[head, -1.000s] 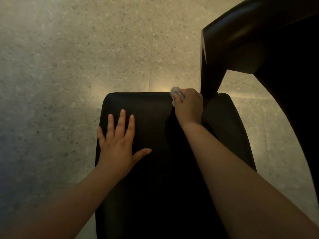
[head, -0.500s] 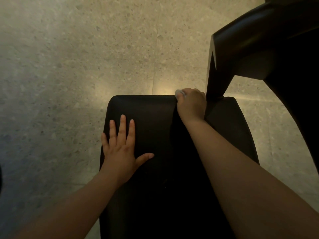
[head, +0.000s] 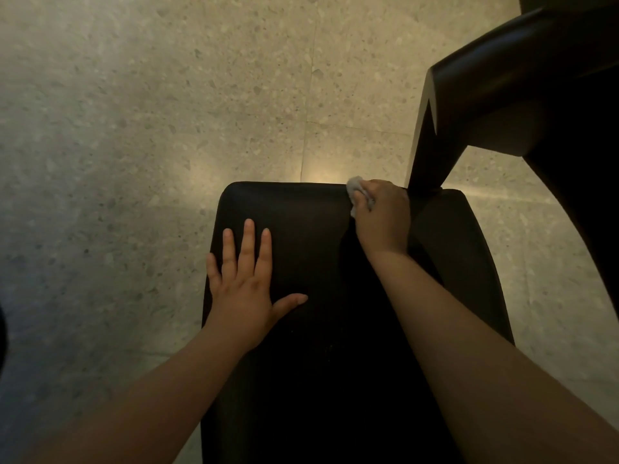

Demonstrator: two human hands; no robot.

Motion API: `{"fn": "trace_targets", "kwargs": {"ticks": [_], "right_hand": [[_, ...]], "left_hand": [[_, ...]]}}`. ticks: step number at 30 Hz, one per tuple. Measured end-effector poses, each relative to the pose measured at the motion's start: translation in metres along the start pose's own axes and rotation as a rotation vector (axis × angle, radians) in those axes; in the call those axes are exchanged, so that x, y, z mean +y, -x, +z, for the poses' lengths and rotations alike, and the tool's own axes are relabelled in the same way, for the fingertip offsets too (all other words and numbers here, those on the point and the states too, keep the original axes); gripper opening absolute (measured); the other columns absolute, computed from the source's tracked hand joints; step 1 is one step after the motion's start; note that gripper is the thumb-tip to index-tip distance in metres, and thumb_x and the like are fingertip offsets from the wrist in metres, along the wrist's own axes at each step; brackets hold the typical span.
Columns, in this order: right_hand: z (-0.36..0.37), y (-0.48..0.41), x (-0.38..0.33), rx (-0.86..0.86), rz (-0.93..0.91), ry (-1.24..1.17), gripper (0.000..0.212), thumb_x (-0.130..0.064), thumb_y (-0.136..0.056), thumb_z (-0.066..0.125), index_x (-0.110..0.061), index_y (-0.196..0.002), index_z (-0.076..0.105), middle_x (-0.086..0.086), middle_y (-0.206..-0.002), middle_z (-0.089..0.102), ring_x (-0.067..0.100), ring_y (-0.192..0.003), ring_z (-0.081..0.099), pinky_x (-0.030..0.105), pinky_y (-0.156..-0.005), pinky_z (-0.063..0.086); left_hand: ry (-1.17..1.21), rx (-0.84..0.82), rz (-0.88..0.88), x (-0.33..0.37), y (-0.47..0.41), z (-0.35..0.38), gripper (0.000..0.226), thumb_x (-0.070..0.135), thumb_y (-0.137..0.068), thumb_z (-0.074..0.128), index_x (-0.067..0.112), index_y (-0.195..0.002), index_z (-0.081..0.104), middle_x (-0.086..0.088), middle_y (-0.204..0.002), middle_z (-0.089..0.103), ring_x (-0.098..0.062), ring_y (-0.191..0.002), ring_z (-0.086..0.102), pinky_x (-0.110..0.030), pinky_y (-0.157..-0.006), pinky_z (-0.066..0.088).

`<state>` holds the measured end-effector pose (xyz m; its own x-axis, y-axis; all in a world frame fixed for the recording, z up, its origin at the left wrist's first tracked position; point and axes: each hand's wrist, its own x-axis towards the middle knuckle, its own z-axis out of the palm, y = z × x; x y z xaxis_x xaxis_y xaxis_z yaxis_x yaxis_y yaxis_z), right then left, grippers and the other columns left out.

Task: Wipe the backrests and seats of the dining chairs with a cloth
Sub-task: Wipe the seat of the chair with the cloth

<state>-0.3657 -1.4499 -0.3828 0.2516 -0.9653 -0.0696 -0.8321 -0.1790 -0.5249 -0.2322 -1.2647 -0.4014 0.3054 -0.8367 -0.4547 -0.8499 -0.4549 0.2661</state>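
Note:
A black padded chair seat (head: 301, 209) fills the lower middle of the head view. My left hand (head: 246, 283) lies flat on its left part, fingers straight and spread. My right hand (head: 382, 216) grips a small pale cloth (head: 354, 186) at the seat's far edge, right of centre. Only a bit of the cloth shows beyond my fingers. The hand sits just left of a dark wooden piece.
A dark glossy wooden table leg or frame (head: 435, 142) rises at the upper right and meets the seat's far right corner. Speckled stone floor tiles (head: 150, 112) surround the chair on the left and beyond.
My right hand with the cloth stays at the seat's far edge, shifting only slightly. A little more cloth shows than half a second ago. My left hand stays flat.

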Motion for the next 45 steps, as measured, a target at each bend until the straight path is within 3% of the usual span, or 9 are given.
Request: {"fn": "trace_targets", "kwargs": {"ticks": [6,16,21,24,29,35,39,41,45], "right_hand": [[-0.004,0.016,-0.008,-0.221,-0.057,-0.184,0.023,-0.022,-0.094,0.060,-0.024,-0.115,0.069,-0.008,-0.114,0.064,0.003,-0.103,0.056,0.025,-0.096,0.044],[0.020,-0.011,-0.040,-0.042,0.120,0.024,0.025,-0.023,-0.100,0.050,-0.015,-0.102,0.074,0.007,-0.103,0.069,0.023,-0.101,0.061,0.041,-0.084,0.054],[0.015,-0.004,-0.042,-0.230,0.041,-0.302,0.017,-0.029,-0.094,0.061,-0.025,-0.103,0.074,-0.018,-0.083,0.067,-0.009,-0.079,0.059,0.005,-0.067,0.042],[0.004,-0.011,-0.035,-0.145,0.032,-0.321,0.016,-0.025,-0.095,0.058,-0.023,-0.096,0.074,-0.016,-0.063,0.061,-0.013,-0.064,0.058,0.004,-0.053,0.040],[0.020,-0.011,-0.038,-0.099,0.045,-0.163,0.021,-0.022,-0.096,0.055,-0.014,-0.091,0.074,0.002,-0.087,0.069,0.005,-0.075,0.059,0.018,-0.070,0.046],[0.018,0.017,-0.041,-0.272,-0.071,-0.317,0.020,-0.024,-0.094,0.060,-0.024,-0.111,0.072,-0.007,-0.105,0.067,0.004,-0.098,0.061,0.029,-0.090,0.052],[0.006,0.013,-0.045,-0.200,-0.081,-0.249,0.016,-0.026,-0.094,0.061,-0.023,-0.105,0.073,-0.012,-0.092,0.067,0.000,-0.086,0.059,0.016,-0.077,0.045],[0.007,-0.005,-0.050,-0.039,0.019,-0.150,0.016,-0.024,-0.095,0.058,-0.019,-0.097,0.074,-0.005,-0.090,0.068,0.007,-0.083,0.061,0.020,-0.074,0.046],[0.023,-0.023,-0.059,-0.155,0.157,0.097,0.026,-0.023,-0.099,0.050,-0.011,-0.101,0.073,0.009,-0.105,0.066,0.023,-0.100,0.061,0.039,-0.085,0.054]], "left_hand": [[0.075,0.007,0.034,-0.002,0.004,-0.005,0.108,0.091,-0.066,0.014,0.031,-0.141,-0.035,0.006,-0.148,-0.046,-0.023,-0.138,-0.039,-0.051,-0.115,-0.015],[0.274,0.043,-0.064,-0.029,0.019,-0.008,0.101,0.077,-0.075,0.023,0.025,-0.146,-0.026,0.007,-0.154,-0.035,-0.023,-0.144,-0.026,-0.046,-0.119,-0.007],[0.341,0.061,-0.027,-0.030,0.019,-0.003,0.099,0.075,-0.076,0.028,0.028,-0.140,-0.032,0.012,-0.147,-0.041,-0.021,-0.144,-0.026,-0.034,-0.116,-0.010],[0.335,0.071,-0.032,-0.031,0.018,-0.003,0.100,0.076,-0.075,0.026,0.028,-0.140,-0.031,0.012,-0.147,-0.041,-0.021,-0.145,-0.025,-0.033,-0.115,-0.010],[0.332,0.079,-0.030,-0.031,0.018,-0.001,0.100,0.077,-0.073,0.024,0.028,-0.140,-0.032,0.012,-0.146,-0.043,-0.021,-0.145,-0.025,-0.032,-0.114,-0.010],[0.311,0.078,-0.035,-0.030,0.017,0.000,0.101,0.078,-0.073,0.022,0.026,-0.142,-0.030,0.011,-0.147,-0.042,-0.021,-0.145,-0.025,-0.033,-0.114,-0.010],[0.316,0.084,-0.037,-0.030,0.017,0.001,0.102,0.078,-0.073,0.023,0.025,-0.142,-0.030,0.010,-0.148,-0.041,-0.022,-0.145,-0.024,-0.033,-0.115,-0.010],[0.319,0.085,-0.029,-0.031,0.016,0.002,0.101,0.078,-0.073,0.023,0.026,-0.142,-0.029,0.010,-0.149,-0.040,-0.022,-0.145,-0.024,-0.033,-0.115,-0.009],[0.325,0.091,-0.025,-0.031,0.016,0.002,0.100,0.077,-0.073,0.024,0.027,-0.142,-0.028,0.011,-0.149,-0.039,-0.022,-0.145,-0.024,-0.033,-0.115,-0.009]]}}
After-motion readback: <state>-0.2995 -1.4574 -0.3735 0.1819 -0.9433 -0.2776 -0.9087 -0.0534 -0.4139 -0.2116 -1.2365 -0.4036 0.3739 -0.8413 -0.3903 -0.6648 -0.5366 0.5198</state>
